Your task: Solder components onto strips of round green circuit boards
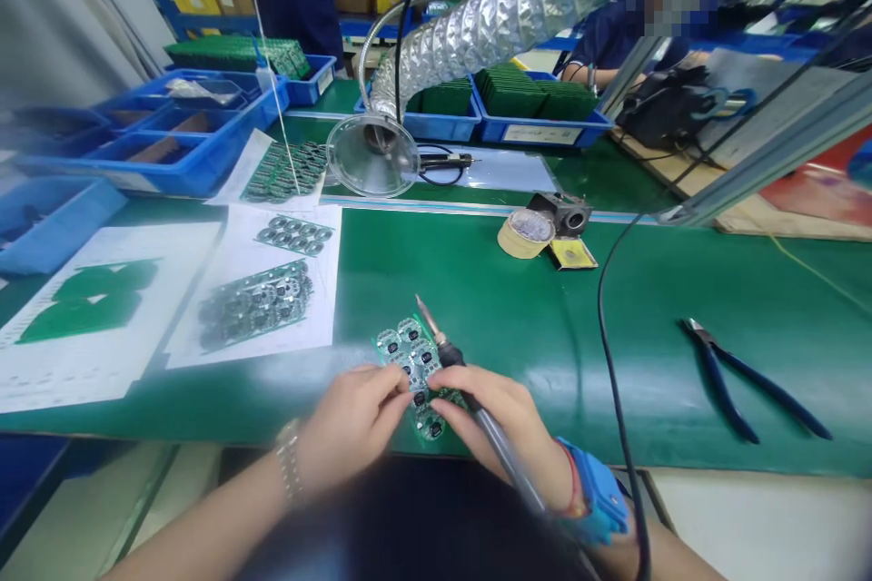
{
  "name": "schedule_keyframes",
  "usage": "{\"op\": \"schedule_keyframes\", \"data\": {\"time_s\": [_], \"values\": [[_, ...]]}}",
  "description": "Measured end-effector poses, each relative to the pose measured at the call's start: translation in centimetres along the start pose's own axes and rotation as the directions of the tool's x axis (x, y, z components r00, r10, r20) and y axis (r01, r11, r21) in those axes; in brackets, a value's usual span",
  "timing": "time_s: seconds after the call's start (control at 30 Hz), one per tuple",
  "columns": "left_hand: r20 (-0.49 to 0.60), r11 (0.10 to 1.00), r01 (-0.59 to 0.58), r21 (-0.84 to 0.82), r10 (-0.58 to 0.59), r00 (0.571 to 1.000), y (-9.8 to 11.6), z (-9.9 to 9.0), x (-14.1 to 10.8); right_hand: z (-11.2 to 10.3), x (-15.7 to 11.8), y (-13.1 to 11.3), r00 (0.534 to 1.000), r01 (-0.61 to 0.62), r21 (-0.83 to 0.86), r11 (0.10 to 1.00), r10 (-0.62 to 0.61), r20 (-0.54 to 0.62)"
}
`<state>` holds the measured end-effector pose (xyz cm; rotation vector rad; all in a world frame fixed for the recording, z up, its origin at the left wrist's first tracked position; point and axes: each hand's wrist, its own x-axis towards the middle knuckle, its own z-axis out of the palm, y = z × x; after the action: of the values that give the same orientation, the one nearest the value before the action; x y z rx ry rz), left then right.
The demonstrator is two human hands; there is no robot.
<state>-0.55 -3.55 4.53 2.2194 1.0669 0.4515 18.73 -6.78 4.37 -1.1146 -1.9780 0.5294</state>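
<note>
Near the front edge of the bench is a panel of small round circuit boards [426,354], green with black chips. My left hand [358,413] has thumb and forefinger pinched together over the panel's left side; what sits between the fingertips is too small to make out. In my right hand [508,413] lies a soldering iron [450,356], its bare tip pointing up and left past the panel. The right thumb and forefinger reach to the panel's middle, close to the left fingertips, and cover part of it.
Paper sheets with more board panels [292,234] lie at left. A fume duct [373,154] hangs over the back. Beyond are blue bins [538,132]. A solder tip cleaner [526,232] stands behind; cutting pliers [718,354] lie right. The iron's cable [613,363] crosses the bench.
</note>
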Motion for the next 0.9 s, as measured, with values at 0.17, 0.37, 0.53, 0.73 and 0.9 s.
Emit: {"op": "schedule_keyframes", "data": {"time_s": [0.17,0.37,0.53,0.73,0.9], "values": [[-0.027,0.994,-0.004,-0.110,0.001,1.000,0.6,-0.1,1.0,1.1,-0.2,0.0,0.997,0.022,-0.033,0.999,-0.025,-0.079],[-0.137,0.988,0.067,-0.138,-0.086,0.987,-2.1,-3.3,2.7,-0.3,0.0,1.5,0.971,-0.092,-0.083,0.992,0.071,-0.226],[-0.196,0.988,0.085,0.127,-0.059,0.979,-5.1,-5.9,5.0,-1.9,0.1,2.4,0.990,-0.068,-0.031,0.997,0.063,-0.127],[-0.118,0.999,0.029,0.040,-0.024,0.993,-6.3,-4.8,5.4,-1.4,0.6,2.6,0.993,-0.032,0.113,0.993,0.044,-0.109],[-0.128,0.999,0.019,0.027,-0.016,0.992,-7.0,-4.9,5.0,-0.6,1.4,2.3,0.991,-0.116,0.167,0.979,0.126,-0.050]]}}
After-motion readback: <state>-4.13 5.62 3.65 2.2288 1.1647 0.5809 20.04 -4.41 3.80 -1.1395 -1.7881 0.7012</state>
